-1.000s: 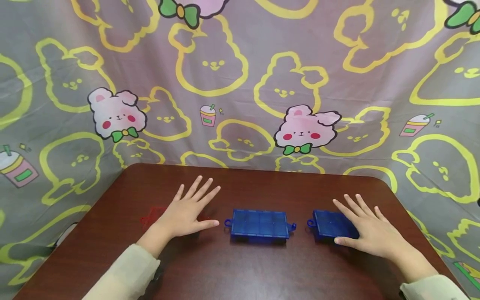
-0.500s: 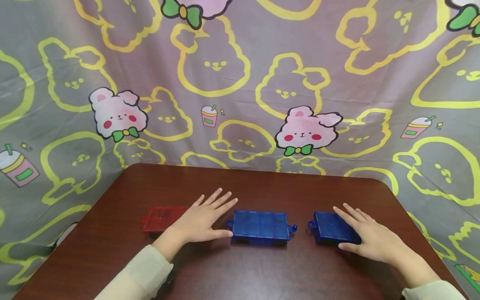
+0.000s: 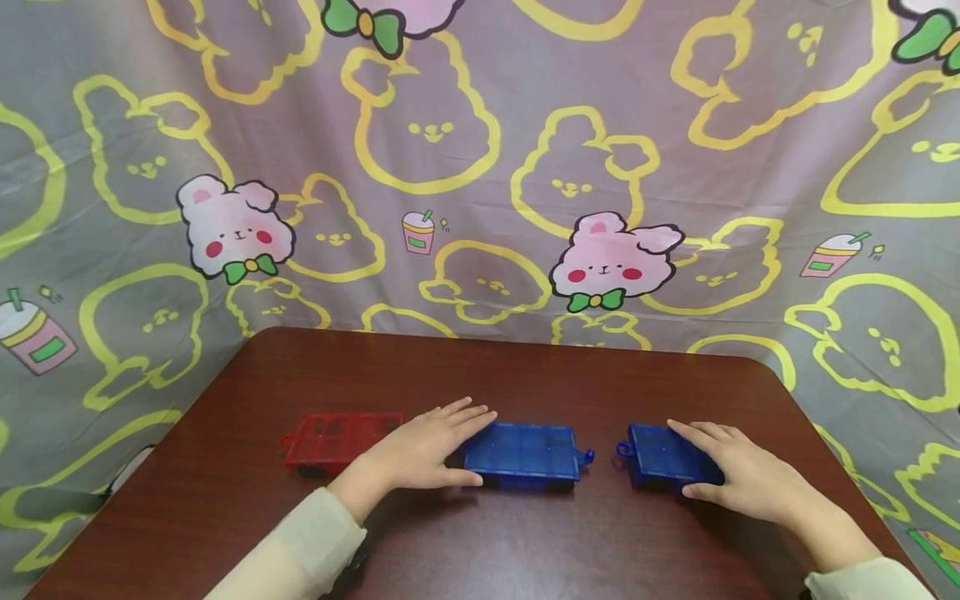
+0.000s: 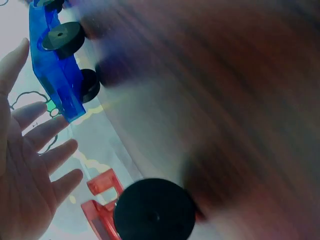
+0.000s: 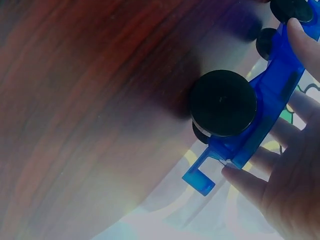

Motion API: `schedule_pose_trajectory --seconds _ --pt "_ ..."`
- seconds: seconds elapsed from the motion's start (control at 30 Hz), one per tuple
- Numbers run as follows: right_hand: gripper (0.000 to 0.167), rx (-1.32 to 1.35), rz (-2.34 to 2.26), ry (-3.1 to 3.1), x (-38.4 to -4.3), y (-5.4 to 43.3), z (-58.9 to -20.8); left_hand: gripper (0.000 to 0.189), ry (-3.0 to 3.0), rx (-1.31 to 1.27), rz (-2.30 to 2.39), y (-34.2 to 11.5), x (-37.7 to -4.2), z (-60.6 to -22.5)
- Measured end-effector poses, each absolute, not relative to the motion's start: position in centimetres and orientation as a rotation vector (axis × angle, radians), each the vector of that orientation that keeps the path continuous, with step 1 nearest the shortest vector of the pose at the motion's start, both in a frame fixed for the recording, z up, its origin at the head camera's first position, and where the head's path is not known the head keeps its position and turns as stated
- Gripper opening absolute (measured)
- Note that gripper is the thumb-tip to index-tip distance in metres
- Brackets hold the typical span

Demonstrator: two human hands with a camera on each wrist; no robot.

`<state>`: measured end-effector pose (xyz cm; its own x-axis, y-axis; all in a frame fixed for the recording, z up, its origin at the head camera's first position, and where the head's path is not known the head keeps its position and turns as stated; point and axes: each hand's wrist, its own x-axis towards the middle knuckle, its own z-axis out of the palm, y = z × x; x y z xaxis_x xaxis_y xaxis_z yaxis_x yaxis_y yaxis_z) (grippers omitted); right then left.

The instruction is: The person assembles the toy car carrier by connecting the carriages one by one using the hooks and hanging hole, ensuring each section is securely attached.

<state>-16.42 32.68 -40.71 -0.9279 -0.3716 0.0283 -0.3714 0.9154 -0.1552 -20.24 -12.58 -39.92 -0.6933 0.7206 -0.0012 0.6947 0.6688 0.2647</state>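
Observation:
A translucent blue toy wagon [image 3: 525, 454] with black wheels [image 4: 64, 40] and end couplings stands mid-table. My left hand [image 3: 423, 450] reaches its left end, fingers extended over the far corner and thumb along the near side. In the left wrist view the fingers are spread beside the wagon's body. To the right, my right hand [image 3: 750, 479] straddles another blue wagon [image 3: 660, 452], thumb on the near side and fingers at the far edge. The right wrist view shows that wagon's hooked coupling [image 5: 200, 181], with the fingers fairly straight behind its body. My palm covers its right end.
A translucent red wagon [image 3: 337, 437] stands left of my left hand, its right end partly covered by that hand. The dark wooden table [image 3: 480, 542] ends at a cartoon-print curtain [image 3: 480, 208]. A gap separates the two blue wagons.
My left hand has moved right and lower, from over the red wagon to the middle blue wagon's left end. My right hand has lowered around the right blue wagon. The wagons stay put.

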Motion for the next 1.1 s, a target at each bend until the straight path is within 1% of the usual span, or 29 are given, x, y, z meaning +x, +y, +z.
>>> schedule_pose_trajectory --seconds 0.6,1.1 --pt "0.087 -0.642 -0.255 3.09 -16.4 32.4 -40.5 0.072 2.75 1.154 0.33 -11.5 -20.6 -40.1" --pt "0.086 -0.678 -0.264 3.102 -16.1 31.5 -40.1 0.072 2.751 1.164 0.319 -11.4 -20.7 -39.7"
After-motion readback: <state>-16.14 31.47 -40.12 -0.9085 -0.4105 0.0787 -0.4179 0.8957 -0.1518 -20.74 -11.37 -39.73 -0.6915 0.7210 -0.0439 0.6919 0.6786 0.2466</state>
